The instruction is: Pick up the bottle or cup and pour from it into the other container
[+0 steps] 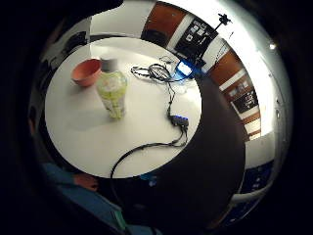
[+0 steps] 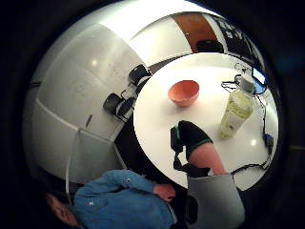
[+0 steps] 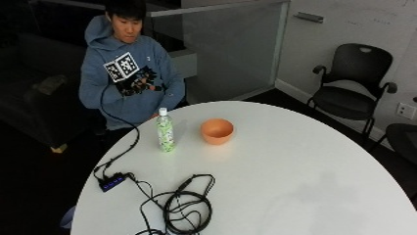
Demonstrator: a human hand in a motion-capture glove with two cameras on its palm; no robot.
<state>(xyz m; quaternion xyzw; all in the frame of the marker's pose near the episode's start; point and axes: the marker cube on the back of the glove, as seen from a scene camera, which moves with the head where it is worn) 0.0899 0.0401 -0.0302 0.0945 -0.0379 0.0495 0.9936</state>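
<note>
An office meeting room: round white counter [image 3: 293, 166], black mesh chair [image 3: 352, 90] upper right, glass partition [image 3: 234, 49] behind.

The person [image 3: 130, 73], in the upper left of the outside view, wears a blue-grey hooded sweatshirt [image 3: 140, 95] with the hood down behind the neck and long sleeves reaching the wrists. On its chest sits a square white patch [image 3: 122, 66] printed with a black block pattern, and beside it a dark printed graphic [image 3: 140, 82]. In the thumb side palm view the right hand [image 2: 193, 143] shows near the middle of the frame in a black glove with black straps, above a pale grey cuff [image 2: 214, 200].
</note>
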